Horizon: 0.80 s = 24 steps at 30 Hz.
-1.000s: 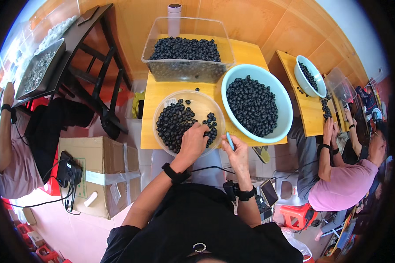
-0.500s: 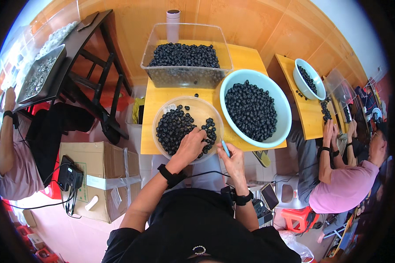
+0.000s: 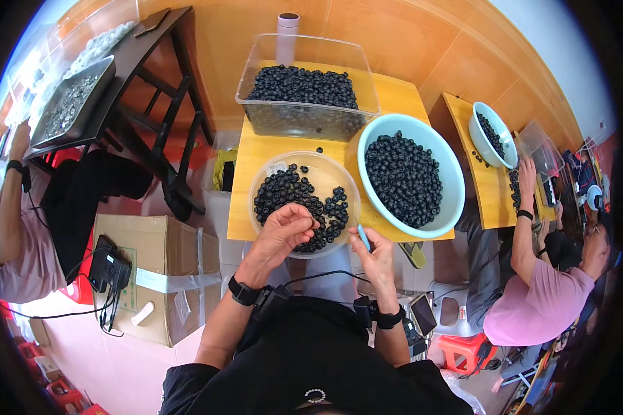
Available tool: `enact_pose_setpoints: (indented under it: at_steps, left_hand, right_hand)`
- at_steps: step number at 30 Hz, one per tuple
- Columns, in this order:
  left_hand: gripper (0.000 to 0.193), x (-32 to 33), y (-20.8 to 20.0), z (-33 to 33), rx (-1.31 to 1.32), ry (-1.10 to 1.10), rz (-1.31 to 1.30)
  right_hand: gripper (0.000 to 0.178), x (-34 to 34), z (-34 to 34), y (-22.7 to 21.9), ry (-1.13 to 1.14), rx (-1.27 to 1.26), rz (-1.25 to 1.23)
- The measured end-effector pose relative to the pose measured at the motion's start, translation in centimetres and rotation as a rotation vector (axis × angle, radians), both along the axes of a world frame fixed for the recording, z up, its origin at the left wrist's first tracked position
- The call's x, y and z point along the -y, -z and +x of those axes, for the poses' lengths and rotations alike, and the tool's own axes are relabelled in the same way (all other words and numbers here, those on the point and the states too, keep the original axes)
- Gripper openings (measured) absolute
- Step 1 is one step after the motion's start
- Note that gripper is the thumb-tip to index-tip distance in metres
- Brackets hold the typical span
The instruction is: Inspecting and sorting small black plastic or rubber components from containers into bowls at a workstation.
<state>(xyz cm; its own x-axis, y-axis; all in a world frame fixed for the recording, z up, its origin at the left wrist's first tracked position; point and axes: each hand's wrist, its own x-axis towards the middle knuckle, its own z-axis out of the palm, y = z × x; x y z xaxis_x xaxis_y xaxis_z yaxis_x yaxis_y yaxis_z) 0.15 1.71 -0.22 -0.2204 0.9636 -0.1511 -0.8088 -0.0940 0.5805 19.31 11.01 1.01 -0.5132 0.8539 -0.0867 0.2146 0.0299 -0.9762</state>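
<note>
My left hand is raised over the front of a round clear plastic tub, thumb and fingertips pinched together. Whatever they hold is too small to make out. In the tub lie small round black pieces, some with a hole like beads. Just right of the tub's front rim, my right hand grips a slim tool with a light blue handle; its working end cannot be made out. A light blue basin heaped with the same black pieces stands to the right.
A clear rectangular box of black pieces and a pink flask stand behind on the yellow table. One loose piece lies between box and tub. A cardboard box sits left. People work on both sides.
My left hand has lifted out of the black pieces, its fingertips now pinched above them. My right hand stays near the tub's rim with the blue-handled tool. The view has shifted slightly.
</note>
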Motion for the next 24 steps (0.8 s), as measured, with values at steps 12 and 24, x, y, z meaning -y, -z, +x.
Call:
enact_pose_setpoints:
  at_steps: [12, 24]
  left_hand:
    - [0.017, 0.7, 0.2, 0.1, 0.196, 0.104, 0.02]
    - [0.016, 0.9, -0.2, 0.5, 0.21, 0.138, 0.068]
  right_hand:
    - [0.022, 1.5, -2.2, -4.8, -0.294, 0.143, 0.594]
    - [0.021, 1.4, -2.6, -5.3, -0.337, 0.148, 0.734]
